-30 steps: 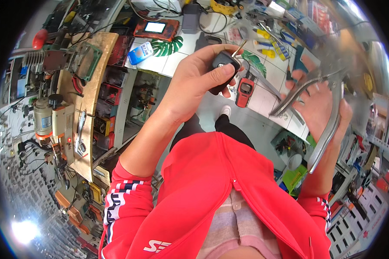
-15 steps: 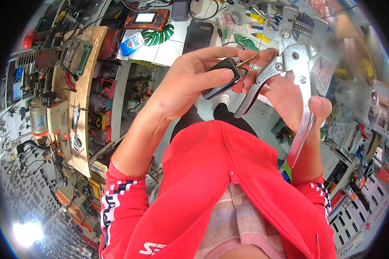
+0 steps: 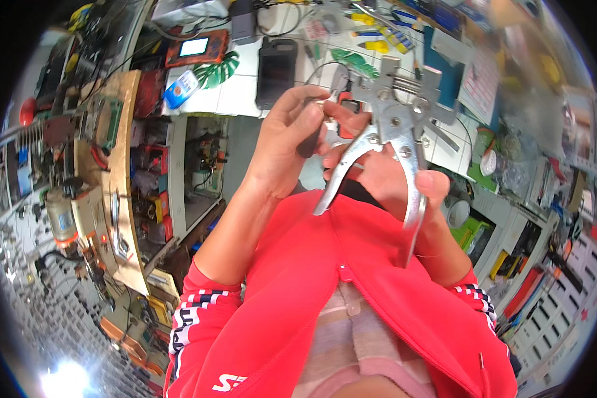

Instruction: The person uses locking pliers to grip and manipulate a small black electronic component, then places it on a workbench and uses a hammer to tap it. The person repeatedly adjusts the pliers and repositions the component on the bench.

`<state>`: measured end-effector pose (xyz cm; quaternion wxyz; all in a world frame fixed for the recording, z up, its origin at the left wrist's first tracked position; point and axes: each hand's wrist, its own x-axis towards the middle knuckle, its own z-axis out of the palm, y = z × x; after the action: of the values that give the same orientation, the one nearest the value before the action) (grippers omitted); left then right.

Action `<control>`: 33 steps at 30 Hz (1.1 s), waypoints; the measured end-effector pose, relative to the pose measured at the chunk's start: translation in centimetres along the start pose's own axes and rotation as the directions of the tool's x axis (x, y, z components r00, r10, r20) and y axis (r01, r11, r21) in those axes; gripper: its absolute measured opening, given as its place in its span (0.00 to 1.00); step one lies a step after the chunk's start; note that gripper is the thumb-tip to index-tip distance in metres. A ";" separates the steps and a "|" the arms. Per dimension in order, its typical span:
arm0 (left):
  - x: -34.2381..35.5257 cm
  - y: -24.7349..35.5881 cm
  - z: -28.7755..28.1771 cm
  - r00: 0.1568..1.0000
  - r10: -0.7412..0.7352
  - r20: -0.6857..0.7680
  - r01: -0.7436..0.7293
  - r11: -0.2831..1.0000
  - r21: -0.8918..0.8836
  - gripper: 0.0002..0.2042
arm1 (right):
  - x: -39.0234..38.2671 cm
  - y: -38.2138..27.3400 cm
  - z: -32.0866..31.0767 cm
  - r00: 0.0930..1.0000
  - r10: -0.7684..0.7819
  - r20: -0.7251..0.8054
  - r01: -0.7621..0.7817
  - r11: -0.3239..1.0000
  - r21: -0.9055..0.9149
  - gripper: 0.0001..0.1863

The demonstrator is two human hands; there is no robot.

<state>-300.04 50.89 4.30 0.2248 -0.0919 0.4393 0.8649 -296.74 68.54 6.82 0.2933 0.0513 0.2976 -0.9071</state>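
My left hand (image 3: 276, 142) pinches a black car key fob (image 3: 308, 142) between thumb and fingers, in front of my chest. The fob is mostly covered by the hand, and its metal blade does not show clearly. My right hand (image 3: 386, 184) holds a large silver pair of spring-loaded pliers (image 3: 397, 121), jaws upward, its two handles spread toward me. The thumb lies against the right handle, while other fingers reach past the left handle close to the fob. Near those fingertips shows a small red and black object (image 3: 347, 105); I cannot tell whether it is held.
A white-tiled table (image 3: 244, 89) ahead carries a black phone-like device (image 3: 276, 71), an orange device with a lit screen (image 3: 196, 48) and yellow-handled tools (image 3: 376, 46). At the left, a machine (image 3: 63, 211) stands by a wooden board (image 3: 123, 219). White drawers (image 3: 550, 335) are at the right.
The pliers and my right hand have moved left and nearer my body. My left hand has turned the key fob more upright, and its blade no longer shows plainly. The view has shifted.
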 end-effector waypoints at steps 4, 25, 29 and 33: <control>0.5 -1.0 0.1 0.997 -0.077 0.016 0.075 0.993 0.092 0.24 | -0.8 1.0 -1.2 0.987 -0.107 0.116 0.096 0.991 0.098 0.36; 1.4 3.7 2.2 0.948 -0.299 0.107 0.294 0.954 0.061 0.31 | -1.4 -4.3 0.0 0.995 -0.095 0.031 0.099 0.949 -0.299 0.47; 1.9 6.2 1.6 0.909 -0.396 0.126 0.378 0.914 0.150 0.31 | -2.0 -5.9 -0.4 0.984 0.061 -0.170 -0.135 0.873 -0.468 0.57; 2.1 8.1 2.0 0.899 -0.437 0.026 0.400 0.844 0.358 0.26 | -2.3 -6.6 0.1 0.965 0.237 -0.109 -0.258 0.801 -0.541 0.60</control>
<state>-305.63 48.98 10.52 0.4438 -0.0983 0.5402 0.7082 -298.60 73.90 10.93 0.4061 0.0197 0.5417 -0.7357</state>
